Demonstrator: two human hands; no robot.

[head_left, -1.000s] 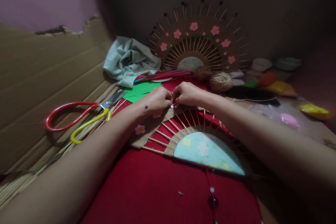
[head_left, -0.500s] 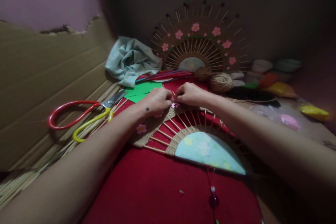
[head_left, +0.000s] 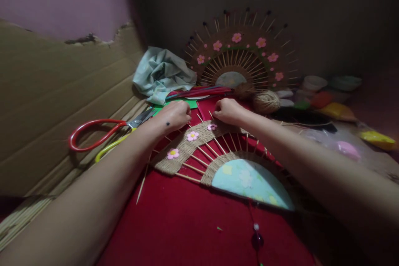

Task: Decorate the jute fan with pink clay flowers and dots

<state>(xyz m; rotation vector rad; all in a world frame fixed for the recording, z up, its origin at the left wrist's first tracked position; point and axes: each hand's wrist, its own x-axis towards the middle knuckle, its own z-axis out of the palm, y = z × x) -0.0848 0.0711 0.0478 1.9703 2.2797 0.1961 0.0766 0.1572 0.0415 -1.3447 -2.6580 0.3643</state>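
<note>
A woven fan (head_left: 168, 166) of thin sticks and twine lies on a red surface, with a pale blue floral cloth half-circle (head_left: 249, 181) at its base. On its outer twine band are two pink flowers (head_left: 192, 136) with yellow centres and a third pink flower (head_left: 212, 126) without a visible yellow centre. My left hand (head_left: 177, 114), fingers curled closed, is over the stick ends beyond the band. My right hand (head_left: 229, 111) is closed by the third flower, its fingertips curled near the band's upper edge. Whatever either hand holds is hidden.
Red-and-yellow-handled scissors (head_left: 96, 133) lie left, beside a cardboard wall (head_left: 62, 95). Behind are crumpled blue cloth (head_left: 163, 72), green sheets (head_left: 188, 103), a larger decorated fan (head_left: 237, 50) and a twine ball (head_left: 266, 102). Colored clay packs (head_left: 377, 139) are at right.
My hands have moved apart from the third flower, the left going left. More of the band and its pink flowers is uncovered. The view has shifted slightly.
</note>
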